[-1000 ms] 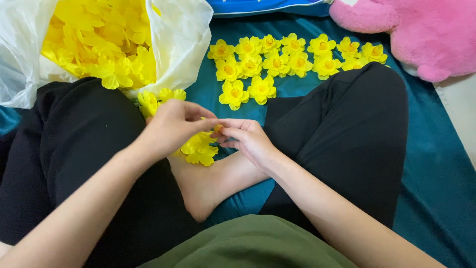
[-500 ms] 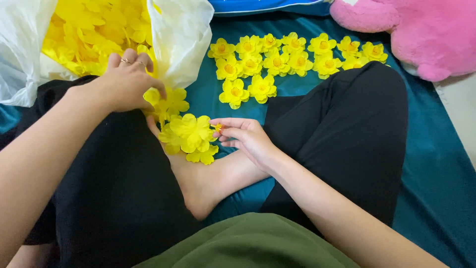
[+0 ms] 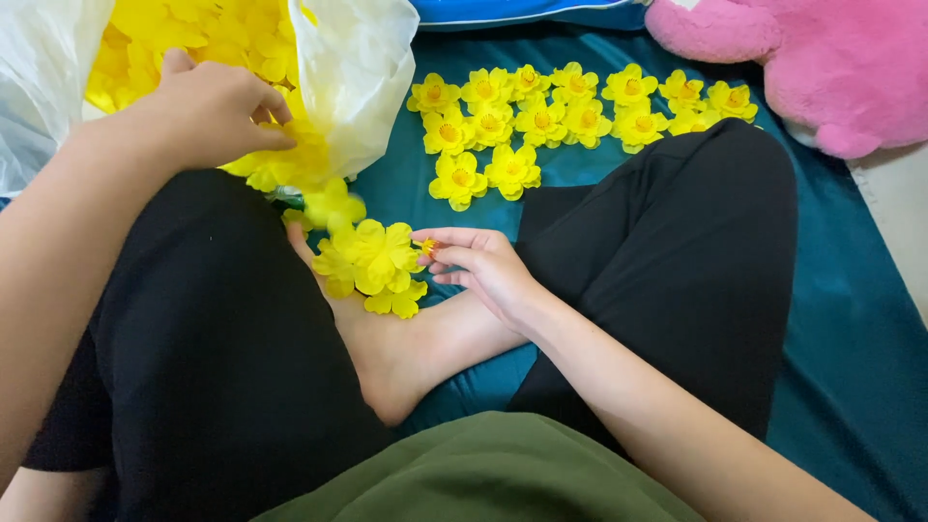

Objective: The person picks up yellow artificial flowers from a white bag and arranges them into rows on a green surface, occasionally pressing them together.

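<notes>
My left hand (image 3: 208, 111) reaches into the mouth of a white plastic bag (image 3: 353, 68) full of yellow artificial flowers (image 3: 193, 34), its fingers curled over the pile at the bag's lower edge. My right hand (image 3: 478, 266) rests on my bare foot (image 3: 406, 353) and pinches a small yellow-orange flower centre (image 3: 426, 246) between thumb and fingertips. A loose cluster of yellow flower petals (image 3: 372, 266) lies on the foot, just left of that hand.
Several finished yellow flowers (image 3: 541, 116) lie in rows on the teal cloth (image 3: 851, 338) beyond my crossed legs in black trousers (image 3: 677, 251). A pink plush toy (image 3: 822, 68) sits at the far right. A blue cushion edge (image 3: 512, 10) shows at the top.
My left hand left the flower cluster by my right hand and moved up and left into the bag. My right hand stayed on the foot.
</notes>
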